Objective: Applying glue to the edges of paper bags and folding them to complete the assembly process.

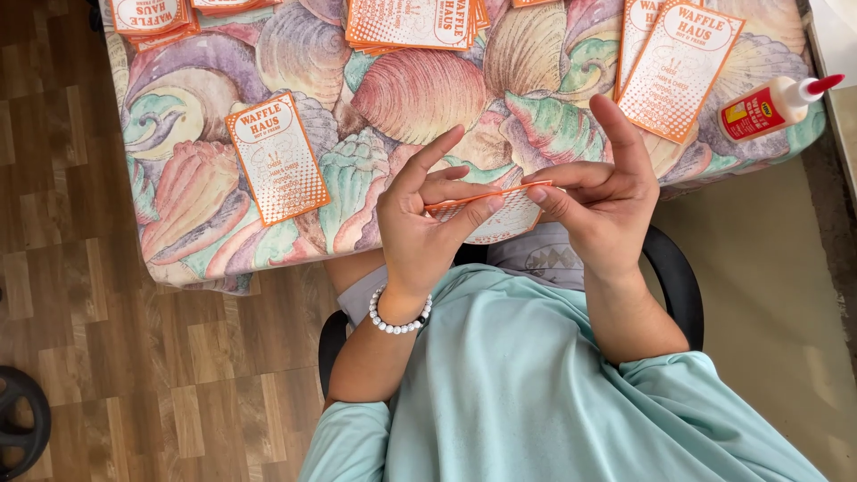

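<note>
Left hand point(420, 223) | right hand point(607, 201) | pinch thin flat orange-white card point(495, 210)

Orange-white card point(489, 210), edge-on, above lap

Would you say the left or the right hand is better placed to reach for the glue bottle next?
Probably the right hand: the glue bottle lies on the table's right edge, nearer that side. Both hands pinch the orange paper sleeve, so the left hand could keep holding it.

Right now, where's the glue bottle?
Head view, far right: the glue bottle lies on its side at the shell-print tablecloth's right edge, beside an orange-and-white card.
</note>
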